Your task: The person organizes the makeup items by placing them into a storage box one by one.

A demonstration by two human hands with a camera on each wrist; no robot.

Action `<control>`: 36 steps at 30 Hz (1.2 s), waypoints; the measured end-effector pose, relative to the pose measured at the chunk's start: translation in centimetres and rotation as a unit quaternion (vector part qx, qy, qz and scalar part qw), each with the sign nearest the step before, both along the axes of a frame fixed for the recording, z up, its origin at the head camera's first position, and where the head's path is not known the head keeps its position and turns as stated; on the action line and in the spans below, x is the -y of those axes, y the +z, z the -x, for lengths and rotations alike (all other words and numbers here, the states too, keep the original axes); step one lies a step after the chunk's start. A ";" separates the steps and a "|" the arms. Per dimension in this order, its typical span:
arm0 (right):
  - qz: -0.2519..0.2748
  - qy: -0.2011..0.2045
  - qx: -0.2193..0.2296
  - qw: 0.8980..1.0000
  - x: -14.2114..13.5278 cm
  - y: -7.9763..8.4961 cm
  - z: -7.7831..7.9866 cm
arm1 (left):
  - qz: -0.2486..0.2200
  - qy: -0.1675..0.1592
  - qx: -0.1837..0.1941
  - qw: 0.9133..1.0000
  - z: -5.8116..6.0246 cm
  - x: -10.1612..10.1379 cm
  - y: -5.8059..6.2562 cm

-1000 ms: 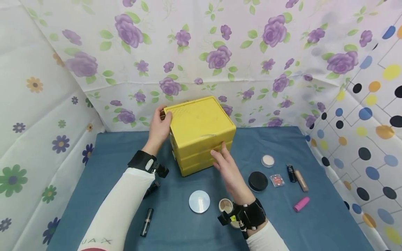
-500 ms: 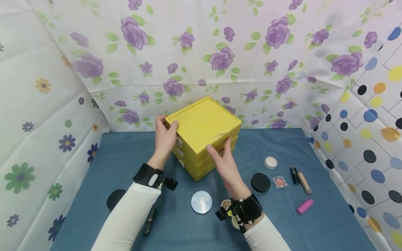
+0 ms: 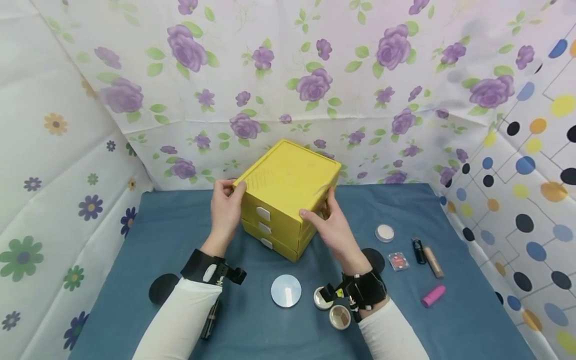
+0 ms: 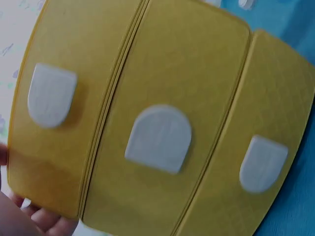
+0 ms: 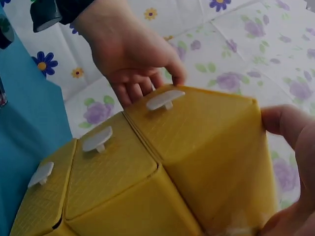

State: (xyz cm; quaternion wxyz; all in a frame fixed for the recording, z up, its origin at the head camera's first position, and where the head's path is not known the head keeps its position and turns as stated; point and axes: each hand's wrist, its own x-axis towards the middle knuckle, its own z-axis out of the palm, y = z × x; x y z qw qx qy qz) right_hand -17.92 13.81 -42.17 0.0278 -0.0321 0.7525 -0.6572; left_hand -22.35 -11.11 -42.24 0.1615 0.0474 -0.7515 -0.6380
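Note:
A yellow drawer box with three stacked drawers stands toward the back of the blue cloth, its drawer fronts turned to the front left. White pulls show on the drawers, all of which look closed. My left hand grips the box's top left corner, thumb on the top edge and fingers at the side. At the near right corner my right hand holds the box between thumb and fingers. The right wrist view shows both the left hand and part of the right hand against the top drawer's section.
A round pale compact lies before the box, with small round pans beside the right wrist. Rightward are a clear square palette, a white-topped jar, tubes and a pink tube. A black disc lies left.
The yellow drawer box has been turned on the cloth, so its drawer fronts with the white pulls now face the front left. Both hands have moved with its corners.

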 end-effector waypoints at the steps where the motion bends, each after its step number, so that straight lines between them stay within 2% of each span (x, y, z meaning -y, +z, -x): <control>1: -0.007 -0.003 -0.001 1.000 0.3 -0.1 -0.3 | 0.004 -0.001 -0.002 1.000 0.0 0.2 -0.1; 7: -0.061 -0.016 -0.040 0.997 2.2 -1.4 -2.1 | -0.019 -0.016 -0.008 1.000 -0.2 0.7 -0.1; 11: -0.041 -0.033 -0.069 0.996 2.2 -1.9 -2.1 | -0.039 -0.051 0.008 0.998 -0.2 0.9 0.0; 16: -0.055 -0.020 -0.063 0.996 1.4 -1.5 -1.8 | -0.034 -0.093 0.030 0.995 0.1 0.9 0.1; 21: -0.082 0.007 -0.065 0.994 0.3 -0.7 -1.4 | -0.041 -0.095 0.030 0.994 0.0 0.7 0.1; 24: -0.084 0.016 -0.070 0.994 -0.2 -0.5 -1.2 | -0.049 -0.097 0.047 0.993 -0.4 0.6 0.1; 29: -0.063 0.009 -0.076 0.995 -1.1 -0.4 -1.0 | -0.066 -0.099 0.067 0.991 -1.4 0.0 -0.2; 33: -0.057 -0.002 -0.083 0.995 -1.6 -0.5 -0.7 | -0.068 -0.091 0.056 0.992 -2.2 -0.8 -0.4; 36: -0.017 0.001 -0.083 0.996 -1.7 -0.3 -0.7 | -0.054 -0.076 0.049 0.994 -2.8 -1.7 -0.5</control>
